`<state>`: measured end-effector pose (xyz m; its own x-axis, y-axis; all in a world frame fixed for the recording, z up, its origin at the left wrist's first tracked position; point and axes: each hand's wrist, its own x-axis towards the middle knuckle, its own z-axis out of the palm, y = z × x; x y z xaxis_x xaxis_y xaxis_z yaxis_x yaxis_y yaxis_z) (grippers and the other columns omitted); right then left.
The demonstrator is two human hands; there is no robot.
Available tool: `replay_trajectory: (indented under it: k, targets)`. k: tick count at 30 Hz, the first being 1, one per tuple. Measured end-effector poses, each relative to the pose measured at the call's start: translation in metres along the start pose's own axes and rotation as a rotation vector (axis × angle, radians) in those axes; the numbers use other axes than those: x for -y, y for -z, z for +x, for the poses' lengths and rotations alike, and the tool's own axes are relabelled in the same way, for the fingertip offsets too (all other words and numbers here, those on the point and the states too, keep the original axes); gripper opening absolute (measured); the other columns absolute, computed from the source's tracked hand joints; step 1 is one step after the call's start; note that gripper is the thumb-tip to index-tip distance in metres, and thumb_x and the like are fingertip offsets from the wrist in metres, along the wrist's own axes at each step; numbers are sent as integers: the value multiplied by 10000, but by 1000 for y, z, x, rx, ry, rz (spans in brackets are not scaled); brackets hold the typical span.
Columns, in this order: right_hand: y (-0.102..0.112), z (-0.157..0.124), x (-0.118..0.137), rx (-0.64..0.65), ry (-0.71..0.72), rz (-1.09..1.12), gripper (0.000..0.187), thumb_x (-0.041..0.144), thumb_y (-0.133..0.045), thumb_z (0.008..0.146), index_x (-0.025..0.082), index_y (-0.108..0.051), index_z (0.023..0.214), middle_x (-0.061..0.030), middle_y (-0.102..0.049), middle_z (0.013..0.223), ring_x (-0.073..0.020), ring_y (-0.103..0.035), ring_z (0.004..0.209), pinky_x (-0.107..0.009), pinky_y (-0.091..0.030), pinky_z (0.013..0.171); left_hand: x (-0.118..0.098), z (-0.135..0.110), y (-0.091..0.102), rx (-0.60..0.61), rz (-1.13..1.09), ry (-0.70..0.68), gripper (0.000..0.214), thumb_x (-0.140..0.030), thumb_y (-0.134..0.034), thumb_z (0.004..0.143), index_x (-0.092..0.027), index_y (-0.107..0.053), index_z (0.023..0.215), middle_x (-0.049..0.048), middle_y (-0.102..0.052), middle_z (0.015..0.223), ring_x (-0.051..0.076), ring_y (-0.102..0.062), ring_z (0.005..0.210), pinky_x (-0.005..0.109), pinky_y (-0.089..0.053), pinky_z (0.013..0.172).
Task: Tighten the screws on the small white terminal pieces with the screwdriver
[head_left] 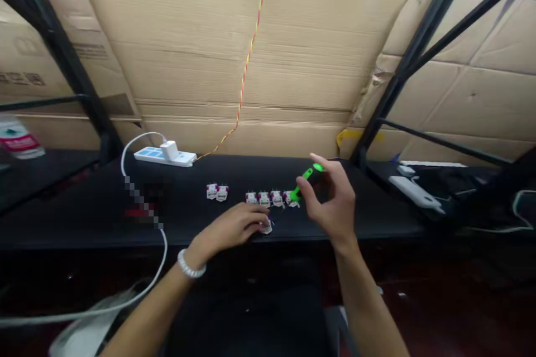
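My right hand point(333, 201) grips a green and black screwdriver point(307, 178), tip pointing down-left toward a row of small white and magenta parts point(270, 198) on the black table point(104, 212). My left hand point(237, 227), a beaded bracelet on its wrist, lies on the table near the front edge with its fingers closed on one such white part point(267, 227). Two more of these parts point(216, 192) sit a little to the left of the row.
A white power strip point(165, 155) with a plugged charger lies at the table's back left, its white cable point(161, 256) looping off the front edge. A red-yellow twisted wire point(247, 67) hangs down the cardboard wall. Black frame bars stand left and right. White devices point(414, 192) lie on the right.
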<state>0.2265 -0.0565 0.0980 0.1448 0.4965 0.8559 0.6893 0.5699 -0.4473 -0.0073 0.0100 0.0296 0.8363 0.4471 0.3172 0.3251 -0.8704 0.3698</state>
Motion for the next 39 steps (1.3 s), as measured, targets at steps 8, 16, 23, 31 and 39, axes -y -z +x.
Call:
replay_trajectory:
  k: [8,16,23,31,39]
  targets:
    - [14,-5,-10,-45,-51,-34,413,319,-735,935,247,-666,1336,-42,-632,1011,-197,-610,812,-382,-533,736,-2,4,-1,-13,32,-38,201,-177,-565,1055,-205,-743,965,79,-740,1275,238,-708,1115,355,-541,988]
    - [17,-8,-18,-42,-68,-30,413,328,-734,938,250,-663,1337,-34,-619,1003,-185,-584,795,-371,-524,735,1,7,-4,-26,-24,-29,204,-172,-507,1074,-194,-683,973,90,-707,1236,230,-663,1135,368,-514,1014]
    - [18,-8,-19,-41,-73,-21,420,334,-730,943,251,-660,1348,-34,-609,989,-191,-582,794,-379,-533,749,3,8,-6,-6,-73,1,240,-185,-460,1082,-195,-668,964,92,-661,1198,222,-622,1111,364,-503,1023]
    - [19,-7,-20,-33,-67,-25,413,345,-720,952,251,-657,1349,-37,-616,992,-197,-591,804,-386,-538,754,-1,8,-3,13,-111,38,225,-191,-440,1083,-201,-632,967,90,-627,1170,223,-602,1105,362,-507,1029]
    - [21,-7,-20,-22,-59,-33,412,339,-717,954,267,-652,1354,-33,-615,994,-198,-589,803,-385,-537,759,-1,6,1,19,-124,38,242,-192,-439,1087,-206,-659,989,93,-629,1195,226,-601,1129,373,-511,1054]
